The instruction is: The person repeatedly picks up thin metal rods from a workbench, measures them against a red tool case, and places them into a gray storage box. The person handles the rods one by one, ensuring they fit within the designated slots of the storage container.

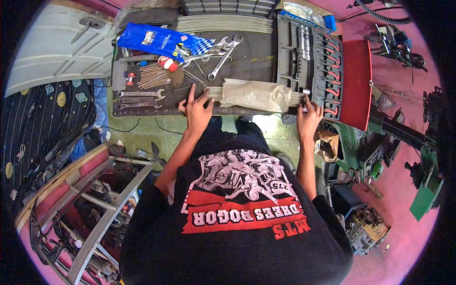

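Observation:
A bundle of thin welding rods, partly wrapped in beige paper (256,94), lies along the near edge of the workbench. Bare rod ends stick out on both sides of the wrapping. My left hand (197,108) is at the left rod ends, its fingers spread and nothing in its grasp. At the other end, my right hand (309,116) rests with bent fingers apart, touching the rod ends and the edge of the tool case (295,71). A shiny socket (305,91) is right by its fingertips.
Several wrenches (140,94), brown rods (154,77), a red-and-white bottle (167,63) and a blue packet (152,40) lie on the left of the dark bench mat (256,54). More pale rods (223,23) lie at the back. The case's red lid (357,83) stands open rightward.

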`<state>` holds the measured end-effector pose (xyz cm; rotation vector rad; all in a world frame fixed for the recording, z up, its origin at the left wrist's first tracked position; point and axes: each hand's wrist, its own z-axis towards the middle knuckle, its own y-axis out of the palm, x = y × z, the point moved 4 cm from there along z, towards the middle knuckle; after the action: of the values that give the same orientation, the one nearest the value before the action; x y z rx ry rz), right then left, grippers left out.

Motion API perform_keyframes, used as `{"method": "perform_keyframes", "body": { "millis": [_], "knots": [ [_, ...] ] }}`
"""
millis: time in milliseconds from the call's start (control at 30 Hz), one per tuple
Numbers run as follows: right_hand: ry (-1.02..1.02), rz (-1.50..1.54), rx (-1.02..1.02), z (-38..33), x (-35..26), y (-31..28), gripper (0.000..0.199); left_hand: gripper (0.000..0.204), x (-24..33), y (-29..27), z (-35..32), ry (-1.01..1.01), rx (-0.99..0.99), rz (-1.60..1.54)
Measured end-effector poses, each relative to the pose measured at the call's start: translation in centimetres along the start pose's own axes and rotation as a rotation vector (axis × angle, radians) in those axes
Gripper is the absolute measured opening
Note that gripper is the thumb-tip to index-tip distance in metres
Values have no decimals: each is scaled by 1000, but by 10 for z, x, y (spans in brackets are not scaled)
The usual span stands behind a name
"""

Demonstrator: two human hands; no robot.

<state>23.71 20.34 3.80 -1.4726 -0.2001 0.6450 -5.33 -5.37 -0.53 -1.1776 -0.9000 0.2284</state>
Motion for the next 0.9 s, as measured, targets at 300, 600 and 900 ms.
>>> {"method": "perform_keyframes", "body": {
  "millis": [300,600,900],
  "knots": [
    [-125,8,82,27,-52,-18,45,17,-3,-28,37,23,115,9],
    [-533,100,71,117,-186,31,34,18,13,-40,166,341,197,82],
    [-703,-88,-3,195,-266,106,33,17,4,-3,254,472,-21,324]
  ]
}}
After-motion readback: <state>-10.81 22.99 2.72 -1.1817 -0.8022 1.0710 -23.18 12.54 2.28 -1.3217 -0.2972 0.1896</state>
